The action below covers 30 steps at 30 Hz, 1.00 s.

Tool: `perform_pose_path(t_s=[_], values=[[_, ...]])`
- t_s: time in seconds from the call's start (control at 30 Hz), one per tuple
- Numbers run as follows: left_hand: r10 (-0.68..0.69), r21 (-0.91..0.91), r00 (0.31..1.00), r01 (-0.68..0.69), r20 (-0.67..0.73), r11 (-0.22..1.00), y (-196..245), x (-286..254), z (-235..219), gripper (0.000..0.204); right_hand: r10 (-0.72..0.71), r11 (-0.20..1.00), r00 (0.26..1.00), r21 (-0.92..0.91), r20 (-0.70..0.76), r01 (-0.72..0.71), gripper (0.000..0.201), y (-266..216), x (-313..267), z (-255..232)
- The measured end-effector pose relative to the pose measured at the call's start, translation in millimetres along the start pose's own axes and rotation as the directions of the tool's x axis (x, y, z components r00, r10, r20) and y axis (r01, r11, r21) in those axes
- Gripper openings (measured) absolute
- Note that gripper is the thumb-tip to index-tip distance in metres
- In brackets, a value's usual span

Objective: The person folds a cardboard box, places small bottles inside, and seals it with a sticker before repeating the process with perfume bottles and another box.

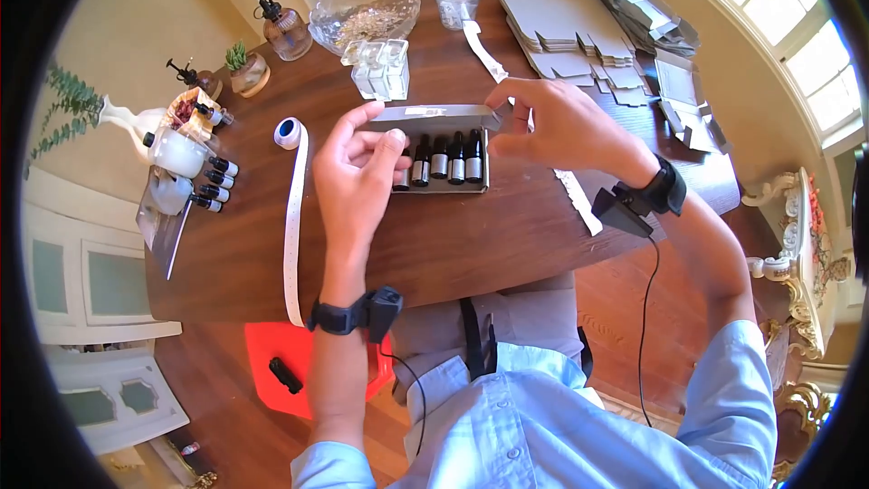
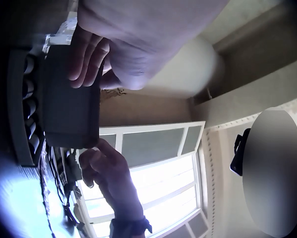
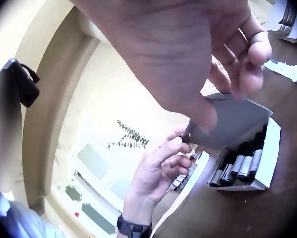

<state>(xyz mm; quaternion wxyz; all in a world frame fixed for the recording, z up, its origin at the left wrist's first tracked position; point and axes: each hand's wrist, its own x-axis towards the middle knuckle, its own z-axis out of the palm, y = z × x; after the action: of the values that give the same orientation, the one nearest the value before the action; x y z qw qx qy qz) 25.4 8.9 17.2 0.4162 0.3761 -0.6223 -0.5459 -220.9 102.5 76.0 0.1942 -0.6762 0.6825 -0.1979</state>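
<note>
A grey cardboard box with its lid raised holds a row of small dark bottles with silver labels. My left hand grips the lid's left end; in the right wrist view, thumb and fingers of that hand meet at the lid's edge. At the opposite end is my right hand, fingers bent and apart from the thumb. The left wrist view has a fingertip of this hand at the corner of the lid. Bottles lie below the lid in the right wrist view.
Behind the box stand clear glass cubes, a glass bowl and a cup of sticks. Flat grey cartons are stacked at back right. A white tape roll and several dark bottles are left.
</note>
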Motion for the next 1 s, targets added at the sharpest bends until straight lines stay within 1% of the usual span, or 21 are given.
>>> perform_pose_path(t_s=[0.03, 0.07, 0.1, 0.13, 0.17, 0.2, 0.27, 0.3, 0.33, 0.4, 0.47, 0.53, 0.57, 0.63, 0.67, 0.73, 0.77, 0.83, 0.87, 0.93, 1.0], values=[[0.024, 0.123, 1.0, -0.023, -0.008, 0.992, 1.0, 2.9, -5.1, 0.039, -0.031, 0.999, 0.996, -0.038, -0.083, 0.028, 0.041, 0.8, -1.7, 8.4], [0.048, 0.245, 0.999, -0.043, -0.013, 0.969, 3.1, 5.7, -7.6, 0.036, -0.03, 0.999, 0.996, -0.028, -0.082, 0.028, 0.041, 1.6, -0.4, 12.5], [0.043, 0.253, 0.999, -0.038, -0.012, 0.967, 7.1, 7.6, -7.7, 0.036, -0.036, 0.999, 0.993, -0.015, -0.117, 0.034, 0.034, 2.4, 1.4, 15.4], [0.22, 0.51, 0.975, -0.187, -0.006, 0.84, 13.2, 9.9, -7.1, 0.03, -0.042, 0.999, 0.988, -0.006, -0.151, 0.042, 0.028, 3.0, 3.7, 17.6], [0.383, 0.722, 0.922, -0.298, 0.049, 0.625, 16.4, 12.7, -6.4, 0.026, -0.045, 0.999, 0.988, -0.002, -0.147, 0.045, 0.028, 4.0, 6.4, 19.9], [0.381, 0.724, 0.924, -0.292, 0.045, 0.624, 16.0, 16.6, -7.0, 0.026, -0.071, 0.997, 0.98, -0.039, -0.184, 0.064, 0.023, 5.3, 9.6, 21.9], [0.518, 0.823, 0.848, -0.374, 0.115, 0.428, 14.0, 26.4, -11.9, 0.018, -0.102, 0.993, 0.971, -0.074, -0.214, 0.088, 0.019, 4.5, 14.9, 23.3], [0.466, 0.849, 0.871, -0.358, 0.154, 0.388, 14.2, 30.8, -14.8, 0.012, -0.091, 0.992, 0.975, -0.107, -0.203, 0.071, 0.018, 2.7, 17.1, 23.9], [0.463, 0.853, 0.874, -0.351, 0.15, 0.387, 14.2, 33.3, -15.7, 0.012, -0.08, 0.989, 0.978, -0.14, -0.192, 0.053, 0.018, 2.1, 19.1, 24.6], [0.366, 0.73, 0.909, -0.386, 0.197, 0.565, 15.0, 37.2, -16.8, 0.01, -0.114, 0.99, 0.979, -0.107, -0.169, 0.097, 0.019, 8.8, 26.5, 30.0], [0.368, 0.725, 0.907, -0.394, 0.206, 0.565, 16.6, 37.0, -18.6, 0.008, -0.139, 0.989, 0.979, -0.072, -0.146, 0.13, 0.02, 11.5, 32.1, 31.3], [0.246, 0.732, 0.936, -0.35, 0.251, 0.584, 15.6, 41.1, -24.1, 0.006, -0.118, 0.993, 0.99, 0.004, -0.083, 0.118, 0.021, 11.4, 37.8, 29.9], [0.242, 0.732, 0.938, -0.346, 0.249, 0.587, 13.7, 44.5, -27.6, 0.006, -0.117, 0.993, 0.99, 0.004, -0.078, 0.118, 0.021, 12.3, 39.5, 30.2], [0.022, 0.615, 0.963, -0.19, 0.27, 0.766, 13.4, 48.9, -31.2, 0.009, -0.163, 0.986, 0.981, 0.024, -0.101, 0.166, 0.021, 8.3, 41.2, 29.1], [0.019, 0.613, 0.963, -0.186, 0.269, 0.768, 15.2, 47.1, -29.7, 0.009, -0.162, 0.986, 0.982, 0.023, -0.096, 0.165, 0.021, 3.6, 41.8, 25.8], [-0.083, 0.504, 0.955, -0.075, 0.284, 0.861, 21.3, 42.4, -25.3, 0.011, 0.046, 0.994, 0.995, 0.098, 0.092, -0.055, 0.02, -7.1, 42.6, 16.0], [-0.086, 0.501, 0.955, -0.072, 0.284, 0.862, 20.3, 41.8, -26.2, 0.011, 0.049, 0.994, 0.994, 0.096, 0.096, -0.058, 0.02, -7.9, 41.4, 15.8], [-0.164, 0.345, 0.943, 0.057, 0.29, 0.937, 18.2, 41.2, -29.4, 0.01, 0.045, 0.984, 0.995, 0.167, 0.084, -0.058, 0.018, -8.1, 38.5, 16.8], [-0.167, 0.343, 0.942, 0.06, 0.291, 0.938, 18.3, 38.8, -29.4, 0.01, 0.047, 0.984, 0.995, 0.166, 0.088, -0.061, 0.018, -1.9, 36.8, 23.9], [-0.182, 0.331, 0.939, 0.08, 0.293, 0.94, 17.4, 27.2, -29.1, 0.01, -0.165, 0.976, 0.971, 0.114, -0.172, 0.186, 0.02, 19.2, 29.5, 47.6], [-0.168, 0.274, 0.941, 0.086, 0.294, 0.958, 7.8, 11.9, -29.2, 0.016, -0.187, 0.968, 0.972, 0.14, -0.142, 0.207, 0.03, 24.6, 11.5, 58.1]])
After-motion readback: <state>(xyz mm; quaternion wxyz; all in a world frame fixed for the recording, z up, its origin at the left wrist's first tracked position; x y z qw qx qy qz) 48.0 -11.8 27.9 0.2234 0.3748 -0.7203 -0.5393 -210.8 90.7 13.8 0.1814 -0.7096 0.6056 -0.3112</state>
